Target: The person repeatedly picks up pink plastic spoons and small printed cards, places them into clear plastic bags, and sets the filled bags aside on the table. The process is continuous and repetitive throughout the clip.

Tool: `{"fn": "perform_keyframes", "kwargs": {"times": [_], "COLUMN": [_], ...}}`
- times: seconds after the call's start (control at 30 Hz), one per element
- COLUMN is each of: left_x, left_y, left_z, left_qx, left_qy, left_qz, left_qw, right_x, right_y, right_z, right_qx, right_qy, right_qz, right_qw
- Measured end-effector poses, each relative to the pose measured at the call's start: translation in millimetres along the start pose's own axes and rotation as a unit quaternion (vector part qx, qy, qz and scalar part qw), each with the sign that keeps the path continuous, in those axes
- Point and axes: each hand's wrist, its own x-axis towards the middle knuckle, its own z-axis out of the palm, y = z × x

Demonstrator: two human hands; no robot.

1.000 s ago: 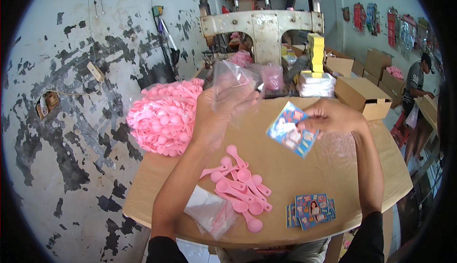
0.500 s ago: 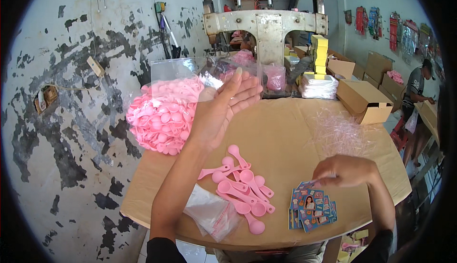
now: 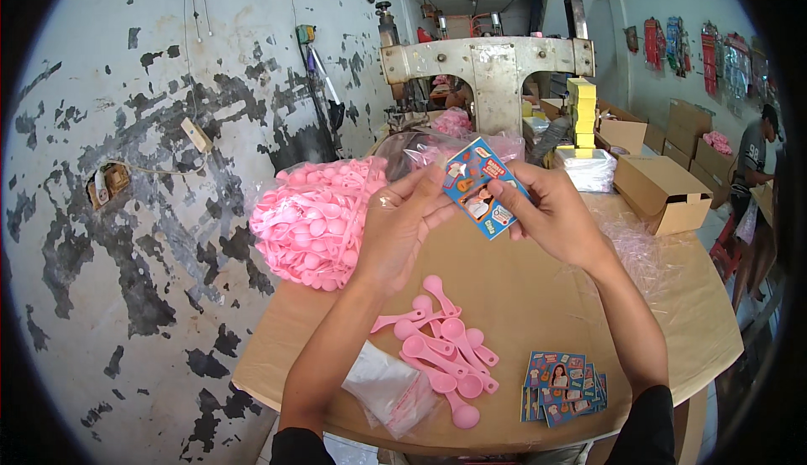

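Nearest the body, a loosely squared stack of printed cards (image 3: 561, 388) lies to the right on the table (image 3: 538, 297), probably set there so the right hand can reach it easily; the cards are flat, glossy rectangles, mostly blue. To the left, a whitish packet of thin plastic (image 3: 387, 391) lies creased and slack, close under the left forearm. Just beyond it, pink scoops (image 3: 454, 330) sprawl in a loose heap, perhaps spread out so that each can be picked singly: smooth, apparently moulded plastic, with rounded bowls and slim handles. Above the table's middle, the right hand (image 3: 555, 213) pinches one blue card (image 3: 481, 183) between thumb and fingers, tilted with its printed face up, a grip that seems meant to steer it by one side. The left hand (image 3: 393, 234) is half curled at the card's other side, thumb raised near its edge; clear film glints around there, too faint to tell whether those fingers grip it. Farther off, a bulging bag of pink scoops (image 3: 315, 229) sits at the left, likely a bulk supply kept aside, while a wispy tangle of clear strips (image 3: 635, 250) and a plain cardboard box (image 3: 664, 196) occupy the right. Behind stand a squared yellow stack (image 3: 582, 112) and a heavy, scuffed metal frame (image 3: 496, 78).
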Motion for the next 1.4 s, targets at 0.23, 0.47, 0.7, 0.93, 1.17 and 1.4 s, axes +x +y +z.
{"fn": "perform_keyframes", "kwargs": {"times": [0.23, 0.47, 0.7, 0.93, 1.17, 1.4], "left_x": [4, -9, -3, -36, -39, -46], "left_y": [-34, -64, -49, -68, -86, -85], "left_z": [-7, 11, -1, -11, -38, -38], "left_qx": [0.037, 0.117, -0.043, 0.066, -0.031, 0.125], "left_qy": [-0.011, -0.058, -0.036, 0.052, -0.058, -0.071], "left_qz": [-0.120, -0.044, -0.058, -0.169, -0.131, -0.180], "left_qw": [0.992, 0.991, 0.997, 0.982, 0.989, 0.973], "right_x": [2, 0, 0, -14, -15, -18], "right_y": [37, 47, 52, 69, 79, 93], "right_z": [-3, 5, 13, 53, 65, 69], "right_qx": [-0.055, 0.165, 0.230, 0.232, 0.243, 0.293], "right_qy": [-0.095, -0.042, -0.073, -0.031, -0.126, -0.132], "right_qz": [-0.013, 0.100, 0.085, 0.026, 0.122, 0.159], "right_qw": [0.994, 0.980, 0.967, 0.972, 0.954, 0.933]}}
